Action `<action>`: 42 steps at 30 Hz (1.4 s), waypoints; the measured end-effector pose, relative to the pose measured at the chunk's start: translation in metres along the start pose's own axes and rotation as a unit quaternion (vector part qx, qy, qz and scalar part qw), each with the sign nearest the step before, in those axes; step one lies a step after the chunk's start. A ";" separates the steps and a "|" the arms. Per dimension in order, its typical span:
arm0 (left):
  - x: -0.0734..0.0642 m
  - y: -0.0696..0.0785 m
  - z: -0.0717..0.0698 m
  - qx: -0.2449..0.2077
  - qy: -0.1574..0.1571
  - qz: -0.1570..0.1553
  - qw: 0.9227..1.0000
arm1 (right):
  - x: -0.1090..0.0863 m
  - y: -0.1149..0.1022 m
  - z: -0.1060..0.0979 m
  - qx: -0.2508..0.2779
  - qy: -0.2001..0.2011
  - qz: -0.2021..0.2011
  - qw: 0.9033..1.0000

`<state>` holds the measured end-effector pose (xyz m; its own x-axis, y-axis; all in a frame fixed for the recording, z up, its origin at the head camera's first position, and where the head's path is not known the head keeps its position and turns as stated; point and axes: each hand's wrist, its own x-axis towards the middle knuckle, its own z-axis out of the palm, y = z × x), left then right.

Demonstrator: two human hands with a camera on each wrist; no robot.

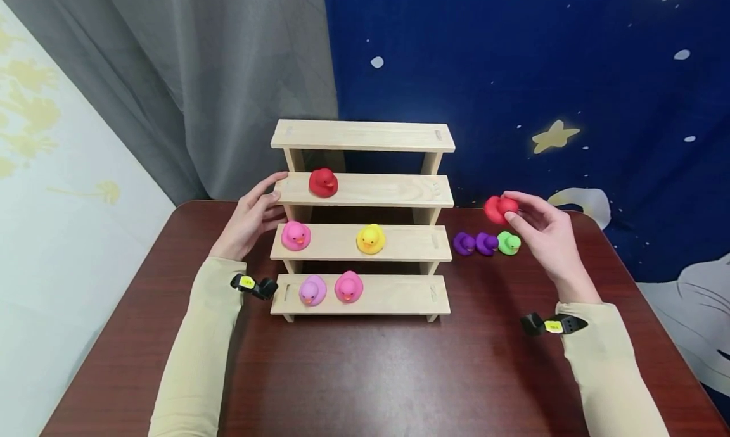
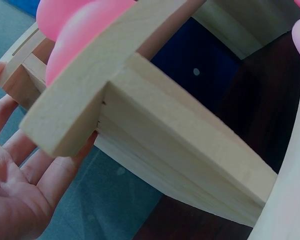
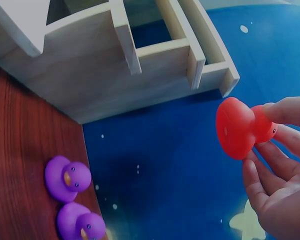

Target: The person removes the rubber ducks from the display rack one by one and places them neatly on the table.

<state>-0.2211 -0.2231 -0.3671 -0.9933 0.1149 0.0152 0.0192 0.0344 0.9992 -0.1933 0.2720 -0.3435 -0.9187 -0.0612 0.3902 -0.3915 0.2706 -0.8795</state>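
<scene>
My left hand [image 1: 244, 225] holds the left end of a four-tier wooden display shelf [image 1: 393, 190] at its second board from the top, thumb at the front edge. In the left wrist view its fingers [image 2: 55, 182] lie partly behind the wood. A red rubber duck [image 1: 324, 183] sits on that board. Held up right of the shelf, another red rubber duck [image 1: 495, 210] is pinched between the thumb and fingers of my right hand [image 1: 544, 234]. The right wrist view shows this duck [image 3: 235, 127] tipped sideways, clear of the table.
A pink duck [image 1: 296, 235] and a yellow duck [image 1: 371, 239] sit one board lower; a lilac duck [image 1: 312, 291] and a pink duck [image 1: 349, 287] are on the bottom board. Two purple ducks [image 1: 486, 244] and a green duck [image 1: 509, 243] stand on the table [image 1: 365, 380]. Curtains [image 1: 485, 63] hang behind.
</scene>
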 end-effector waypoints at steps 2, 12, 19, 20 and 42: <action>0.000 0.001 0.000 0.002 -0.002 0.000 1.000 | -0.001 0.002 -0.003 0.001 0.004 0.000 1.000; 0.000 -0.001 -0.001 -0.007 0.001 -0.002 1.000 | -0.012 0.016 -0.013 -0.016 0.016 0.021 1.000; 0.001 -0.001 -0.001 -0.005 0.000 0.001 1.000 | -0.018 0.034 -0.016 0.015 0.013 0.017 1.000; 0.001 -0.001 -0.001 -0.004 0.000 0.001 1.000 | -0.019 0.037 -0.016 0.017 0.014 0.017 1.000; 0.000 0.000 0.000 -0.013 -0.003 -0.001 1.000 | -0.038 0.170 -0.046 -0.011 0.017 0.067 0.998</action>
<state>-0.2207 -0.2231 -0.3672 -0.9926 0.1207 0.0137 0.0150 0.0093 0.9998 -0.2227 0.3642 -0.4957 -0.9602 0.0100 0.2790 -0.2638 0.2943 -0.9186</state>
